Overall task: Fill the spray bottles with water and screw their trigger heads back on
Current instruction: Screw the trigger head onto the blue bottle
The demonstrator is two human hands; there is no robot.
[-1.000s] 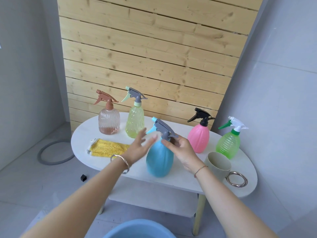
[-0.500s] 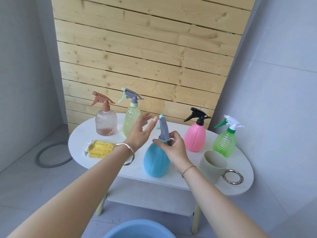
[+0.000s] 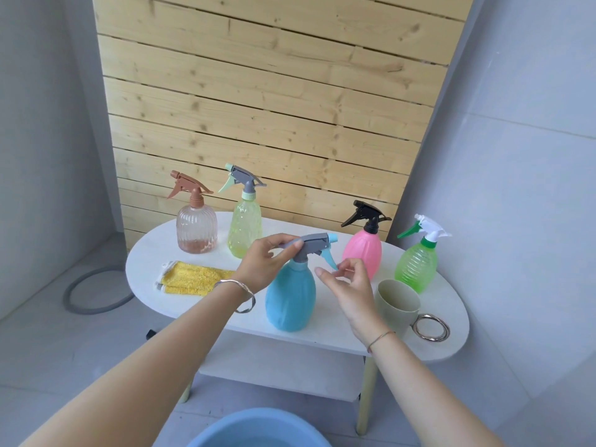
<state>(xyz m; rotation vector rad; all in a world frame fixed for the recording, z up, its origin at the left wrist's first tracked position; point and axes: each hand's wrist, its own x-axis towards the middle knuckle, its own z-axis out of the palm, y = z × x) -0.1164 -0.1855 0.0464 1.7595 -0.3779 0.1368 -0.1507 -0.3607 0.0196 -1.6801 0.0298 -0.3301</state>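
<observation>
- Pale wooden slats (image 3: 290, 108) are running across the far wall, and smooth grey walls are flanking them on both sides.
- An oval white desk (image 3: 151, 253) is standing in front of the slats, with a lower shelf (image 3: 274, 366) sitting beneath its top.
- A matte, egg-shaped blue bottle (image 3: 290, 301) is standing upright towards the near edge of the desk, between the two hands.
- Its grey plastic trigger head (image 3: 311, 246) is sitting on the neck, with the light-blue nozzle and lever pointing right. How far it is screwed down cannot be told.
- The left hand (image 3: 263, 264) is pinching the rear end of the trigger head between thumb and curled fingers. A twisted silver bangle (image 3: 242, 291) is hanging on that wrist.
- The right hand (image 3: 348, 285) is hovering just right of the bottle's shoulder and grasping nothing. Its fingers are loosely bent beside the lever tip, and contact cannot be told.
- At the far left, a clear ribbed bottle (image 3: 196, 230) with a brown head is standing beside a translucent yellow-green bottle (image 3: 245, 233) with a grey head.
- To the right, a glossy pink bottle (image 3: 362, 253) is wearing a black head, and a ridged green bottle (image 3: 416, 262) is wearing a white one.
- A fuzzy yellow cloth (image 3: 190, 279) is lying folded at the near left.
- A beige cup (image 3: 398, 304) with a metal ring handle is standing at the near right.
- A round blue basin (image 3: 258, 430) is showing at the bottom edge.
</observation>
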